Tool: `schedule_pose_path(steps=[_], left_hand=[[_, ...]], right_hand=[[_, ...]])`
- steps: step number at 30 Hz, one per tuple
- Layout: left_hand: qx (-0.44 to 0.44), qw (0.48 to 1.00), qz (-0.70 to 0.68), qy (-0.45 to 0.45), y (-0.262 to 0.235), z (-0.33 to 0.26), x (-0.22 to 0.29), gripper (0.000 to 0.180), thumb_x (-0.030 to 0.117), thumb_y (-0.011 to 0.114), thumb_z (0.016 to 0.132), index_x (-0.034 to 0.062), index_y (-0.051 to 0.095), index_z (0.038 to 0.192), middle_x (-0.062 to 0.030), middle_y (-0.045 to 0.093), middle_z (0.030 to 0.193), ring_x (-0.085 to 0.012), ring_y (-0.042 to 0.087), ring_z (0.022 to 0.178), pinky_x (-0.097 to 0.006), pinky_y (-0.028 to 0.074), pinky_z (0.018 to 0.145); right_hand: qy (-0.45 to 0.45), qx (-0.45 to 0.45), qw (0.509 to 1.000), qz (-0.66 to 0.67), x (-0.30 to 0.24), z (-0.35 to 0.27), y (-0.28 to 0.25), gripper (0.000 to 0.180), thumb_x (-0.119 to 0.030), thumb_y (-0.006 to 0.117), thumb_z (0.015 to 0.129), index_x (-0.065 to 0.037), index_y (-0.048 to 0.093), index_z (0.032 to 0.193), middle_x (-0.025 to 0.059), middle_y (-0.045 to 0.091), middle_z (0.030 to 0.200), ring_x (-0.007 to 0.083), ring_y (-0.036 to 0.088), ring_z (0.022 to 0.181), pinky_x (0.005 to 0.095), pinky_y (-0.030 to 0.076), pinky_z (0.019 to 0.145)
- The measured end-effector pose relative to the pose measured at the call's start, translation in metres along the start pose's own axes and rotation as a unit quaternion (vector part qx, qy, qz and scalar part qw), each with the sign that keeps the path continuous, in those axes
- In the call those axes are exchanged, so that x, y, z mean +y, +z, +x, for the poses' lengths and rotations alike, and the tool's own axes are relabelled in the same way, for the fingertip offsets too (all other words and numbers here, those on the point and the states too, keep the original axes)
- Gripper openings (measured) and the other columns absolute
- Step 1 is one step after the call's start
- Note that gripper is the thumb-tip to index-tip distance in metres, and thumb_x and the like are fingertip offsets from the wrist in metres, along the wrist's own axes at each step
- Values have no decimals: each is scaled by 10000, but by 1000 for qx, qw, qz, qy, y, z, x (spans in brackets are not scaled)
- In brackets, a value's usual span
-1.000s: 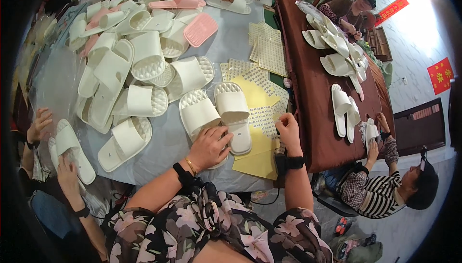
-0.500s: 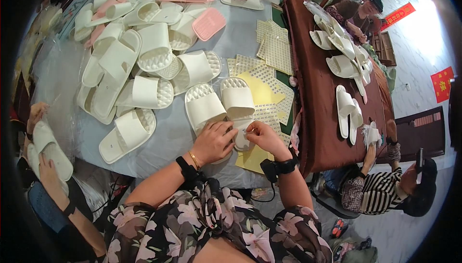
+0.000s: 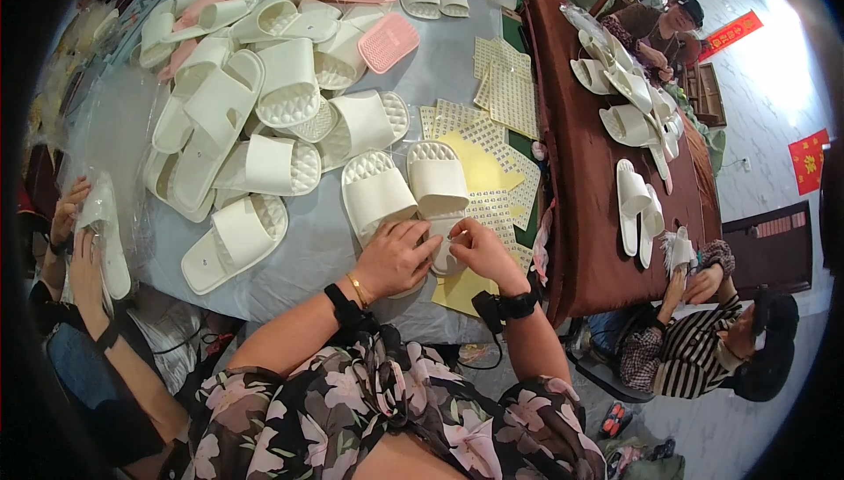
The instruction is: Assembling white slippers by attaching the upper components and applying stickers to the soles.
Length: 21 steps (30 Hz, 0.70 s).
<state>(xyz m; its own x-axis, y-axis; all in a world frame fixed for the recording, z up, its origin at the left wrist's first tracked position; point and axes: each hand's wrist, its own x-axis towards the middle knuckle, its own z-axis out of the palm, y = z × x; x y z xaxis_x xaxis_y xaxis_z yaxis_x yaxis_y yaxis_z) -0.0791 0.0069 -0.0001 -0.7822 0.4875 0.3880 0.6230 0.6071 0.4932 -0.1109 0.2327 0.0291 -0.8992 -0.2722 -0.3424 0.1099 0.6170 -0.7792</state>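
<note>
Two white slide slippers lie side by side in front of me, the left one (image 3: 376,192) and the right one (image 3: 437,179), on a grey-covered table (image 3: 316,251). My left hand (image 3: 397,258) rests on the heel ends of the pair, fingers curled down. My right hand (image 3: 479,250) meets it from the right, fingertips pinched at the right slipper's heel; what they pinch is too small to tell. Yellow sheets (image 3: 479,168) with small stickers lie under and beside the pair.
A heap of white slippers (image 3: 255,102) and a few pink ones (image 3: 387,40) fills the far left of the table. A brown table (image 3: 585,216) on the right holds more slippers. Other people work at the left (image 3: 83,243), lower right (image 3: 694,322) and far side.
My right hand moved left from the table's edge to the slipper heel and joined my left hand. My view shifted closer to the pair.
</note>
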Motion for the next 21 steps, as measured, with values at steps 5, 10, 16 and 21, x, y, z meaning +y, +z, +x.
schedule_pose_path(steps=[5,10,16,21], left_hand=[[32,998,35,39,1,4,0,431,239,673,809,128,627,1223,-121,553,1235,-288,511,1193,-438,382,1027],[30,996,68,54,2,6,1,399,235,661,815,121,634,1197,-106,561,1218,-268,508,1196,-450,365,1041],[42,994,67,74,8,17,9,338,247,631,840,90,648,1140,-83,586,1128,-237,532,1110,-421,392,981],[20,996,75,39,9,20,17,366,271,655,834,90,634,1152,-80,574,1062,-230,538,1000,-384,409,898]], right_hand=[[-8,11,1000,8,0,-2,1,277,-83,669,831,-3,578,1080,56,615,701,131,590,632,295,473,581],[9,69,995,72,3,-5,3,377,-83,671,838,-15,539,1185,20,531,671,109,524,595,279,428,545],[-21,123,990,72,28,-8,10,424,-91,676,839,-25,530,1232,20,550,723,97,530,646,267,441,581],[-22,122,989,84,27,-9,11,426,-98,680,838,-34,539,1235,14,549,726,98,529,645,268,452,601]])
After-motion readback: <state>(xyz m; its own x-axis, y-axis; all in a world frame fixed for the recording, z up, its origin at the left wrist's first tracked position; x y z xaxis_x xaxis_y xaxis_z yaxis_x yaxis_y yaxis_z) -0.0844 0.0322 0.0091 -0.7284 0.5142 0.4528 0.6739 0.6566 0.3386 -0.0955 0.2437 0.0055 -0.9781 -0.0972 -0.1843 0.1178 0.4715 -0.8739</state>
